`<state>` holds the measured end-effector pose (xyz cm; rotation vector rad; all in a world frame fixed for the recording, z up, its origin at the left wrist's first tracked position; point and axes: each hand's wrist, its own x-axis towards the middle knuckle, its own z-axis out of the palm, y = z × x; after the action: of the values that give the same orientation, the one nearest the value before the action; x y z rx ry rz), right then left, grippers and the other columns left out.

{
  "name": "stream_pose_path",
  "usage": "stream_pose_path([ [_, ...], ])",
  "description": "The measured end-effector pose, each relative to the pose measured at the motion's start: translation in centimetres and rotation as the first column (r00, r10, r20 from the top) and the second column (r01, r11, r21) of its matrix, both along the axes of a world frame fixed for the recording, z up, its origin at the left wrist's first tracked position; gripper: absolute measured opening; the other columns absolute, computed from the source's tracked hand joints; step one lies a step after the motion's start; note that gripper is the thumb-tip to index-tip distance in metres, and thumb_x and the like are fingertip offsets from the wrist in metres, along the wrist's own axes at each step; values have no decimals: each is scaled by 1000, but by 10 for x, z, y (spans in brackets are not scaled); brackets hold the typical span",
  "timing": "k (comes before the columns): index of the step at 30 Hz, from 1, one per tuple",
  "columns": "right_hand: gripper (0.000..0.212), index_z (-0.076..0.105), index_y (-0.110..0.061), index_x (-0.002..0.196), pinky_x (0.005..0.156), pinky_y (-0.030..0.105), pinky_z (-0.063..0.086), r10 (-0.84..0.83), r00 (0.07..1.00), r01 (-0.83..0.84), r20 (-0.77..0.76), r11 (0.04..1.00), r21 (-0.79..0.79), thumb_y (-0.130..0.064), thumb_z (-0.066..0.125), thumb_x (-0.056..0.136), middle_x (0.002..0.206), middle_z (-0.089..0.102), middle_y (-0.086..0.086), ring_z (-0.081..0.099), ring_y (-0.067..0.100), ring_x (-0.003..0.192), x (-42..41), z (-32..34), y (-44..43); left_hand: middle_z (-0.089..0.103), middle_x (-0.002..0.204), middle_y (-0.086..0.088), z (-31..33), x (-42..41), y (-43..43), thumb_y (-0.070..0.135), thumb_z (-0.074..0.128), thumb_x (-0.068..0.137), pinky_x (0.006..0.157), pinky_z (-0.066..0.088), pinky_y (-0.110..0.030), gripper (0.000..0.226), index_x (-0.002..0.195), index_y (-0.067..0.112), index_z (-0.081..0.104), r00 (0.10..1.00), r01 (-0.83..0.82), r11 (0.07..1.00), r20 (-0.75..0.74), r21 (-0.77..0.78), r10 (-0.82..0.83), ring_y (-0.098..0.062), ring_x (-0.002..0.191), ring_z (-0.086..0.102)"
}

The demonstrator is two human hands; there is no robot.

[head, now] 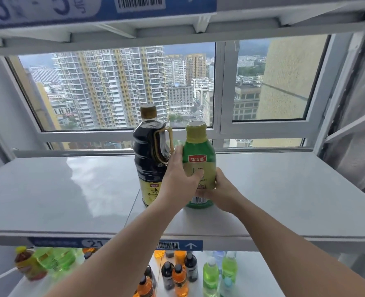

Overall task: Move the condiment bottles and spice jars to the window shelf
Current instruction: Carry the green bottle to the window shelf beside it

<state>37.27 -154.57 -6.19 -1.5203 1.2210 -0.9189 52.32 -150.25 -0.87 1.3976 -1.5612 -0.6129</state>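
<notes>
A green-labelled condiment bottle [198, 153] with a yellow-green cap stands upright on the grey window shelf [59, 189]. My left hand [178, 179] wraps its left side and my right hand [222, 191] grips its lower right side. Just to its left stands a tall dark soy sauce bottle [150, 155] with a handle and a gold cap; my left hand's back is close to it.
The window frame [218, 129] runs behind the shelf. An upper shelf [134, 22] hangs overhead. A lower shelf [248, 275] holds several green, orange and dark bottles [179, 277] and a red-brown oil bottle [27, 264] at left.
</notes>
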Motion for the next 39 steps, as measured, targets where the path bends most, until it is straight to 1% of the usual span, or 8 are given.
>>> stream_pose_path([
  [8,70,45,-28,134,79,22,56,-70,996,69,-50,998,-7,-32,88,79,123,64,-10,63,5,107,-4,-16,12,41,151,11,-12,4,15,20,71,92,111,44,-31,75,155,30,31,998,-63,996,19,-57,64,-9,137,42],
  [12,73,44,-17,145,84,24,50,-143,976,133,-163,989,-70,-35,82,85,135,57,0,58,17,117,-18,-24,25,40,142,6,-25,2,28,22,70,92,105,54,-41,66,149,27,37,994,-106,994,18,-40,106,-12,132,50],
  [15,60,50,-15,137,77,21,48,-203,959,175,-198,973,-149,-34,78,88,121,60,-2,62,14,102,-28,-27,40,45,133,7,-37,-4,41,24,70,92,101,56,-39,50,137,26,47,990,-126,992,62,27,124,-13,123,54],
  [20,35,61,-20,118,75,28,48,-349,885,287,-308,930,-230,-35,71,88,94,64,-6,60,9,83,-52,-35,83,60,121,7,-47,-22,68,22,67,93,89,41,-26,28,122,23,65,994,-33,982,107,184,14,-10,111,55],
  [23,25,62,-23,110,77,32,51,-396,846,341,-357,917,-208,-34,68,88,81,64,-8,60,8,77,-67,-38,123,65,113,8,-52,-32,86,25,67,93,83,44,-25,26,119,25,66,983,62,973,154,224,-98,-10,107,60],
  [26,26,61,-24,109,79,32,50,-399,787,383,-471,914,-134,-38,67,89,88,64,-9,63,15,87,-81,-38,167,67,108,4,-59,-39,106,24,67,95,64,46,-9,24,119,20,66,958,195,948,159,254,-239,-8,93,64],
  [31,43,58,-25,125,93,34,52,-367,661,479,-654,878,-8,-49,61,90,119,67,-3,63,19,109,-82,-53,255,69,122,9,-87,-35,152,38,67,92,84,45,-25,29,119,27,69,794,325,897,428,300,-432,-14,107,65],
  [39,34,58,-29,117,91,38,53,-390,569,651,-724,752,107,-49,59,89,112,65,-6,63,18,102,-78,-84,417,63,131,2,-140,-51,258,45,64,90,104,47,-35,39,125,29,66,493,513,714,518,476,-699,-21,121,58],
])
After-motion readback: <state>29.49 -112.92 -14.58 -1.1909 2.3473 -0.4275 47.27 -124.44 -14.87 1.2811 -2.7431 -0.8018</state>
